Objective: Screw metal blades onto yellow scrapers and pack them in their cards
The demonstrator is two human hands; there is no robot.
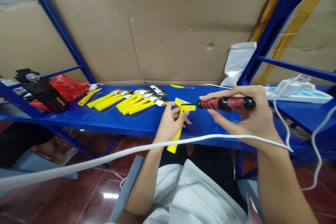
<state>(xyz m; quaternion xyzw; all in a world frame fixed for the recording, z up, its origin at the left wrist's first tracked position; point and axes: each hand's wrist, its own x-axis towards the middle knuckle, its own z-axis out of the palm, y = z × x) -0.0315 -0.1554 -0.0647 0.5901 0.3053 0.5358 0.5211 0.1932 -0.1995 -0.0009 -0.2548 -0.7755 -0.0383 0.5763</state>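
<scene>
My left hand (168, 123) is closed around the neck of a yellow scraper (175, 140), whose handle slants down past the front edge of the blue shelf. Its wide head points up and to the right, above my thumb. A red and black screwdriver (217, 104) lies level in the grip of my right hand (252, 119), its fingers wrapped along the body. The dark shaft reaches left to the scraper's head and appears to touch it. Whether a screw sits at the tip is too small to tell. Several yellow scrapers (136, 103) with dark-and-white labelled heads lie left of my left hand.
The blue shelf (105, 120) has cardboard behind it. A yellow-handled knife (178, 86) lies at the back. On the left are a black bag (49, 94) and red plastic (68, 87). A white cable (112, 157) crosses before me; a power strip (296, 94) is right. Another person sits left.
</scene>
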